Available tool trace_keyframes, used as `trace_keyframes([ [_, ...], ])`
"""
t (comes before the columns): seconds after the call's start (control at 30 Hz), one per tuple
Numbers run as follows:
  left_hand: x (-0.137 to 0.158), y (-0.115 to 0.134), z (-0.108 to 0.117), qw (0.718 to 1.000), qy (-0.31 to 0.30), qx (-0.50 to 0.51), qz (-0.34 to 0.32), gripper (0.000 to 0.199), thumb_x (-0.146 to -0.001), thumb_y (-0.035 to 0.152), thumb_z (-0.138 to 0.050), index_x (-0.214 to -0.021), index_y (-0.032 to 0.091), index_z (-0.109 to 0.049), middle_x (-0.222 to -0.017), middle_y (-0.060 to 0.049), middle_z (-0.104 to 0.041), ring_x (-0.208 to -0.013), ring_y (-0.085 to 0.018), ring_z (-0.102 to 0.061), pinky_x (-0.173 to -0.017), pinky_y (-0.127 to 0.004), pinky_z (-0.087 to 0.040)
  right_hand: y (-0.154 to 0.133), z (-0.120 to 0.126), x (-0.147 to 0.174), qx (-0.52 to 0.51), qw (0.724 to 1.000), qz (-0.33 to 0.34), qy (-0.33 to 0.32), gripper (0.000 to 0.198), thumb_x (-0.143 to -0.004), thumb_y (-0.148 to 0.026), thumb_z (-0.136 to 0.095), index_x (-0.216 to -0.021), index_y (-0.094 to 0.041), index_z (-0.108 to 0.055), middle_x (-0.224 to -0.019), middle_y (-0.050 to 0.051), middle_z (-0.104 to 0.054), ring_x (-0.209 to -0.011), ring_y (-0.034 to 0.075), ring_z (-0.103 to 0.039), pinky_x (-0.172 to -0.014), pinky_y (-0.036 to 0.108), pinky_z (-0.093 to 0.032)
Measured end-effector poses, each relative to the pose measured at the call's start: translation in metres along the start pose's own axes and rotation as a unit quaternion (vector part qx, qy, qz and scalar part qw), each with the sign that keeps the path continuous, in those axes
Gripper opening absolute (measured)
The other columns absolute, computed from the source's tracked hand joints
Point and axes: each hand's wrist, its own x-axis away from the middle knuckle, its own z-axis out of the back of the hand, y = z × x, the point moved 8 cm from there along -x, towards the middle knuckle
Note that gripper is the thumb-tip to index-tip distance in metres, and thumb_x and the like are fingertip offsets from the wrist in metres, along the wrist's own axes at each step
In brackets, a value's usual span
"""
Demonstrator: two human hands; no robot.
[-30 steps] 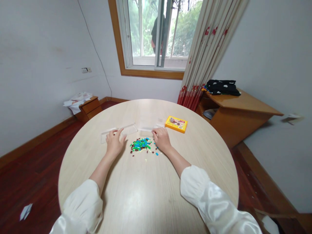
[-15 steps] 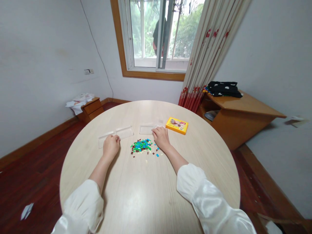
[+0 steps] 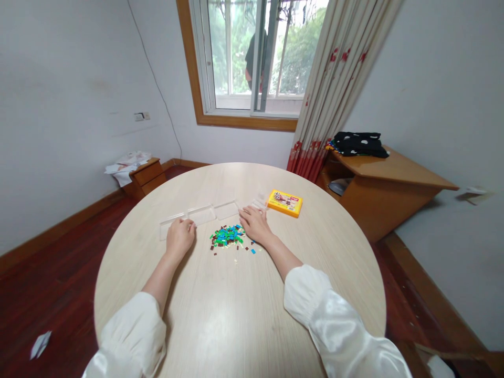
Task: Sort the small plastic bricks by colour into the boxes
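My left hand (image 3: 180,237) is closed, its curled fingers at the lower right edge of the leftmost clear plastic tray (image 3: 166,230). Beside it, a second clear tray (image 3: 202,214) adjoins a third clear tray (image 3: 227,209). My right hand (image 3: 255,224) has its fingers stretched out and somewhat apart. It lies between the third tray and a fourth clear tray (image 3: 258,203), which it partly hides. Between my hands, nearer to me, is a heap of small building bricks (image 3: 227,236) in blue, green, brown and cream. A few loose ones lie around it.
Right of the trays lies a yellow box (image 3: 285,203) with a printed picture. Everything rests on a round pale wooden table (image 3: 220,310). Beyond its edge are a wooden desk (image 3: 397,168) with dark folded cloth and a small cabinet (image 3: 147,176) with papers.
The third tray has shifted left and turned, closing the gap to the second. My right hand has moved slightly left and its fingers have spread. The left hand stays in place.
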Motion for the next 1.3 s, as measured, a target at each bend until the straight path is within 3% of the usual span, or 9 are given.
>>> trace_keyframes([
  [0.17,-0.001,-0.001,-0.002,1.0,-0.009,0.007,-0.007,0.038,-0.084,0.031,-0.037,-0.093,0.014,-0.07,-0.087,-0.014,-0.061,-0.085,-0.027,-0.058,-0.077,-0.035,-0.043,-0.002,-0.004,0.0,-0.012,1.0,0.018,-0.016,0.034,-0.089,-0.027,-0.043,-0.121,-0.024,-0.054,-0.135,0.009,-0.048,-0.13,0.024,-0.033,-0.102,0.052,-0.016],
  [0.6,-0.006,-0.008,-0.01,0.997,0.01,0.08,-0.017,0.032,-0.08,0.018,-0.041,-0.097,0.009,-0.067,-0.091,-0.013,-0.061,-0.088,-0.022,-0.058,-0.084,-0.031,-0.043,-0.01,-0.004,0.003,-0.041,0.997,0.043,-0.042,0.036,-0.09,-0.031,-0.042,-0.124,-0.023,-0.052,-0.134,0.01,-0.048,-0.13,0.023,-0.036,-0.105,0.053,-0.013],
  [0.97,0.002,0.005,-0.004,0.996,-0.073,0.03,-0.037,0.031,-0.079,0.019,-0.04,-0.094,0.014,-0.067,-0.093,-0.012,-0.067,-0.084,-0.023,-0.061,-0.073,-0.029,-0.044,-0.009,-0.007,0.004,-0.043,0.997,0.049,-0.051,0.041,-0.088,-0.038,-0.046,-0.123,-0.019,-0.052,-0.135,0.012,-0.046,-0.13,0.024,-0.033,-0.106,0.051,-0.012],
  [1.3,0.002,0.008,0.001,0.994,-0.091,0.022,-0.049,0.031,-0.072,0.015,-0.041,-0.087,0.014,-0.068,-0.081,-0.011,-0.068,-0.076,-0.023,-0.062,-0.067,-0.029,-0.043,-0.014,-0.005,0.004,-0.03,0.997,0.06,-0.046,0.034,-0.089,-0.035,-0.044,-0.115,-0.017,-0.055,-0.133,0.015,-0.046,-0.126,0.022,-0.037,-0.105,0.052,-0.013],
])
